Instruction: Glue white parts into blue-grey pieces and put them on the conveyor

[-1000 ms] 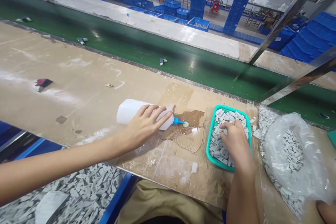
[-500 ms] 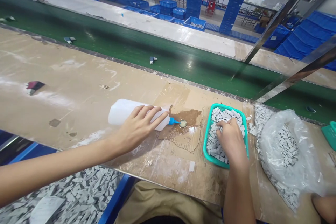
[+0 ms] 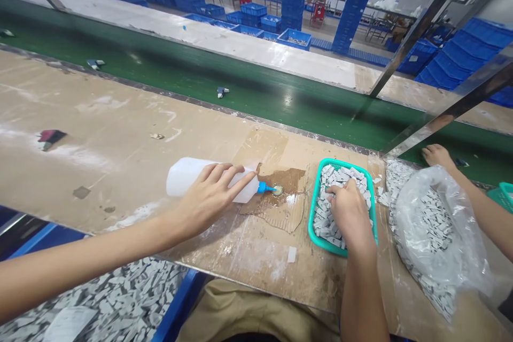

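My left hand (image 3: 212,188) lies over a white squeeze bottle (image 3: 186,175), its fingers draped around the body. The bottle is on its side, with its blue nozzle (image 3: 263,187) pointing right at a small round cap-like piece (image 3: 277,191) on a wet, torn patch of cardboard (image 3: 294,176). To the right, my right hand (image 3: 348,211) reaches into a green plastic basket (image 3: 310,224) filled with small grey-white pieces (image 3: 326,222). Thumb and forefinger are bent close together among the pieces; what they hold is hidden.
A clear plastic bag (image 3: 417,208) of similar pieces lies to the right. Past it, a co-worker's hand (image 3: 438,156) is over the green conveyor belt (image 3: 260,96), which carries small dark-and-white parts (image 3: 222,92). Below left is a blue crate (image 3: 176,299) of pieces. A slanted metal post (image 3: 441,117) stands at right.
A co-worker's hand has reached over the belt at the right. Parts on the belt have shifted slightly left. My two hands keep nearly the same places.
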The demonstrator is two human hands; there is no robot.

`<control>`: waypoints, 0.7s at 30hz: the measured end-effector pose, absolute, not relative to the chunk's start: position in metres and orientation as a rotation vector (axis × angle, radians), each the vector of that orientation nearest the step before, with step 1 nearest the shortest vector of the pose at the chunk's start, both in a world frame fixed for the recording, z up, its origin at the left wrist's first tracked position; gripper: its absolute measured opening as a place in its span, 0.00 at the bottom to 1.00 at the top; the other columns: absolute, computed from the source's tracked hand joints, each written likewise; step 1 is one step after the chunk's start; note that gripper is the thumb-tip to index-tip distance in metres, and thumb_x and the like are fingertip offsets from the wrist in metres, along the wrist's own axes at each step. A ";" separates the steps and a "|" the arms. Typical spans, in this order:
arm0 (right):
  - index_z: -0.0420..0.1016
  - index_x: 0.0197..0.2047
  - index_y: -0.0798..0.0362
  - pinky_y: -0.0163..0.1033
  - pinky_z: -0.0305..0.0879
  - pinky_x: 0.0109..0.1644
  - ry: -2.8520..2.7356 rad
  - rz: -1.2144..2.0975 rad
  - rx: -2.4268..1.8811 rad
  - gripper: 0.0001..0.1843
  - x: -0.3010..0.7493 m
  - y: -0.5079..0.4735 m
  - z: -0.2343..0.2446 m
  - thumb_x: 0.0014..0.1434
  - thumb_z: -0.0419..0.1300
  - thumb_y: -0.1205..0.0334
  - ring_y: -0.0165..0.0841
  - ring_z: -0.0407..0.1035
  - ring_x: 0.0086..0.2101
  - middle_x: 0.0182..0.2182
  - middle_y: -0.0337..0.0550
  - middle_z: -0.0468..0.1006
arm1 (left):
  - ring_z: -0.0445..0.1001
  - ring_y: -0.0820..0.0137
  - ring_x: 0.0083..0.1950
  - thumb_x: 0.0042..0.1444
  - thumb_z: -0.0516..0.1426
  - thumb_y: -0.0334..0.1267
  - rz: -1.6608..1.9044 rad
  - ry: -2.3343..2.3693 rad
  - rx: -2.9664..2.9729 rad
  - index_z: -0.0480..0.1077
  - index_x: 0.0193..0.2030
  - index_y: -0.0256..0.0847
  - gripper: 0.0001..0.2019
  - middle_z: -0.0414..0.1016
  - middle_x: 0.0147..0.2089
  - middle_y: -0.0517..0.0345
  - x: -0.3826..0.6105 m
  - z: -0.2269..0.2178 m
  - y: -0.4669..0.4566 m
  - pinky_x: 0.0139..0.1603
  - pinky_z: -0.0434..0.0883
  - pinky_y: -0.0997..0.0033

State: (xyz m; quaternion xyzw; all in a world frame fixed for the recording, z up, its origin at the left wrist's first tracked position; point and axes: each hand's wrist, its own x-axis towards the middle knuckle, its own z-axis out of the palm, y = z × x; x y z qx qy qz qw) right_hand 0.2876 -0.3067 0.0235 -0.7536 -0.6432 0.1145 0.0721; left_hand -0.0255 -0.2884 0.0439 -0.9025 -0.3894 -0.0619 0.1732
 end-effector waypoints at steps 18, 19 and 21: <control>0.73 0.32 0.48 0.44 0.65 0.43 -1.500 0.709 -1.862 0.04 0.308 -0.299 0.028 0.56 0.60 0.58 0.38 0.71 0.35 0.35 0.45 0.75 | 0.76 0.53 0.57 0.36 0.70 0.48 -1.633 -2.150 -2.693 0.71 0.58 0.47 0.38 0.77 0.57 0.58 -0.001 0.129 -0.232 0.61 0.73 0.54; 0.72 0.32 0.49 0.44 0.66 0.42 -1.477 0.746 -1.833 0.06 0.309 -0.298 0.028 0.56 0.59 0.56 0.39 0.72 0.35 0.35 0.44 0.77 | 0.75 0.53 0.58 0.36 0.70 0.47 -1.718 -2.114 -2.722 0.71 0.57 0.47 0.37 0.77 0.57 0.59 0.009 0.134 -0.224 0.61 0.73 0.54; 0.70 0.32 0.49 0.42 0.68 0.40 -1.453 0.833 -1.767 0.09 0.308 -0.298 0.028 0.57 0.59 0.53 0.38 0.74 0.33 0.32 0.41 0.78 | 0.74 0.53 0.59 0.35 0.71 0.44 -1.901 -2.009 -2.818 0.71 0.57 0.44 0.37 0.76 0.58 0.56 0.036 0.138 -0.206 0.63 0.71 0.54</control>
